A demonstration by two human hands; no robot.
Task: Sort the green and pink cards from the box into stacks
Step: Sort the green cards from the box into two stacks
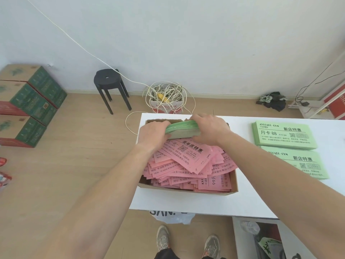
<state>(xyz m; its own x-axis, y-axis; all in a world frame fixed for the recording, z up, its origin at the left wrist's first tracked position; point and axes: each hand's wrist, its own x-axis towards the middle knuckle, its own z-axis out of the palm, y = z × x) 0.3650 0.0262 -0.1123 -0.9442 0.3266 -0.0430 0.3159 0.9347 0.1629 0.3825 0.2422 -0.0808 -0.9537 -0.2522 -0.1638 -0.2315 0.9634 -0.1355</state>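
left hand (152, 135): fingers curled, gripping | right hand (209, 129): fingers curled, gripping | arms (104, 184): extended forward

- A plain white wall (186, 43) faces me, evenly lit, with a pale skirting strip along its foot.
- Light wood-look floor (65, 174) runs under and around my flat white bench (186, 204).
- To my left, green-and-brown cardboard cartons (31, 101) sit stacked near the wall.
- A round black plastic stool (110, 85) stands on the floor close to the wall.
- A thin white cord (74, 42) slants down the wall into a tangled coil over a small white carton (165, 94).
- A dark heap of cloth (272, 102) lies by the wall on my right, near a red-and-white board (334, 101).
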